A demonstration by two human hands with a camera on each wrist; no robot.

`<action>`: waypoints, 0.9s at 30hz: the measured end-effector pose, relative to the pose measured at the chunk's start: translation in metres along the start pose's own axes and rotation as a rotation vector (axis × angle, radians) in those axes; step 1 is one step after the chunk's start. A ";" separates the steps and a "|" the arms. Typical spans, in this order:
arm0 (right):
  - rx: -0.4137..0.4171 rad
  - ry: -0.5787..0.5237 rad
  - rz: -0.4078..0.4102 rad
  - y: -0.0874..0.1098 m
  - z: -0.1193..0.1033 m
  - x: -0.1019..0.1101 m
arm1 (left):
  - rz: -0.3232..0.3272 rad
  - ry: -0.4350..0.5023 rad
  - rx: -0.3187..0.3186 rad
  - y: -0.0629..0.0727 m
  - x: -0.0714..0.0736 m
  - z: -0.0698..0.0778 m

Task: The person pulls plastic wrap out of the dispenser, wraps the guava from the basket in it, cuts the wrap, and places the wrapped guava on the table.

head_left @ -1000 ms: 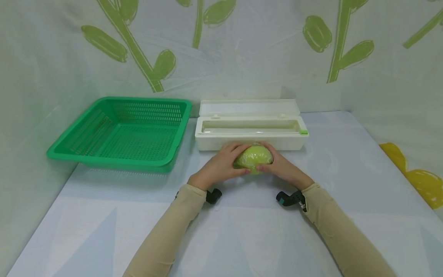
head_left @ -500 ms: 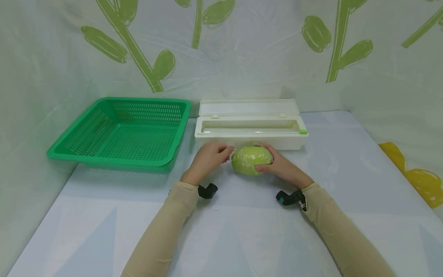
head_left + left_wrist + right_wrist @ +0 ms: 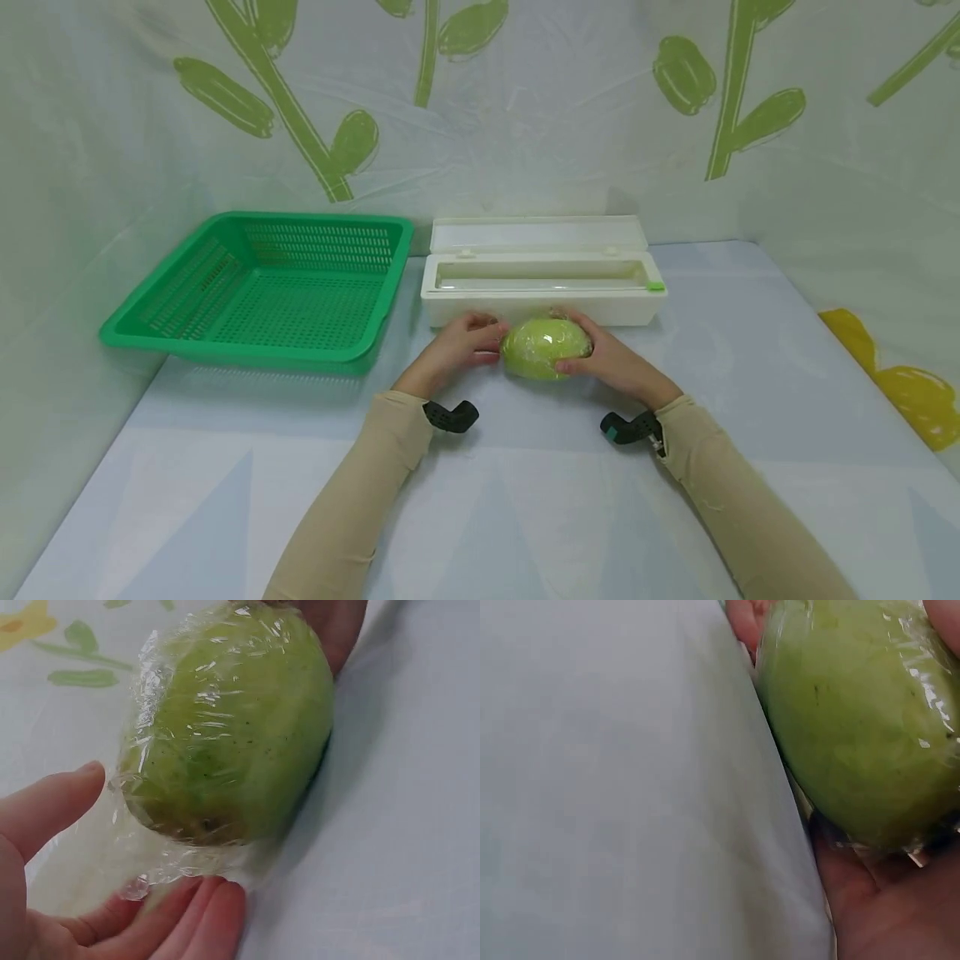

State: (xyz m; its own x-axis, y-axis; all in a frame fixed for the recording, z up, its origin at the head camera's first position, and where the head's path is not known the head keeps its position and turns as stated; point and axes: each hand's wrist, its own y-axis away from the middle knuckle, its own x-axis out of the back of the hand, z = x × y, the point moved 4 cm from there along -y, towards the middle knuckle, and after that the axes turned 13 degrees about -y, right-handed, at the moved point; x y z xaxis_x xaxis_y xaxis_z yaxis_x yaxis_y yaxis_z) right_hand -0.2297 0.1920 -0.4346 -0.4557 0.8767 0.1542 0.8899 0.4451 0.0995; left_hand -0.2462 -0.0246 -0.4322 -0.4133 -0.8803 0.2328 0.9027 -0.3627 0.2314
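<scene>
A yellow-green mango [image 3: 543, 348], wrapped in clear cling film, lies on the table before the dispenser box. My right hand [image 3: 615, 358] grips its right end, thumb on the near side. At the other end is my left hand [image 3: 459, 350], thumb and fingers spread apart. In the left wrist view, loose crinkled cling film [image 3: 176, 866] bunches off the mango's brownish tip, with the left fingertips [image 3: 225, 907] right at it. The right wrist view shows the mango's smooth green side [image 3: 847, 727] above the right hand's fingers [image 3: 847, 877].
Just behind the hands stands a long white cling film box [image 3: 543, 308] with its lid [image 3: 536, 235] raised and a green tab [image 3: 656, 286] at its right end. A green plastic basket [image 3: 352, 354] sits at the back left. Patterned sheeting rises behind the table.
My left hand lets go of the mango and moves left, pinches at the film by its end, then loosens its fingers there. The right hand keeps its grip.
</scene>
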 end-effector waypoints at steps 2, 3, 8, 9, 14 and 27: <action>-0.015 0.033 0.008 0.001 -0.001 0.002 | -0.001 0.083 -0.014 0.001 -0.001 0.000; -0.019 0.050 0.011 0.001 -0.002 0.002 | 0.001 0.111 -0.016 0.001 -0.001 0.000; -0.039 0.113 0.011 0.002 -0.008 0.003 | 0.035 0.164 -0.029 -0.002 -0.003 -0.004; -0.039 0.120 0.013 0.002 -0.009 0.003 | 0.042 0.166 -0.032 -0.002 -0.003 -0.003; -0.042 0.157 0.032 0.002 -0.015 -0.001 | 0.048 0.137 -0.059 -0.002 -0.004 -0.003; -0.037 0.321 0.057 0.001 -0.022 -0.004 | -0.120 0.237 -0.086 -0.002 -0.020 -0.003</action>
State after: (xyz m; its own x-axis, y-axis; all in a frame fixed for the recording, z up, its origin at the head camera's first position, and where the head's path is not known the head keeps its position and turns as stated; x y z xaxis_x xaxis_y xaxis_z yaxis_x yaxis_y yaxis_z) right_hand -0.2272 0.1846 -0.4135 -0.3926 0.7953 0.4619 0.9157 0.3847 0.1160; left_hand -0.2399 -0.0074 -0.4401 -0.4873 -0.8730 -0.0215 0.8602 -0.4841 0.1604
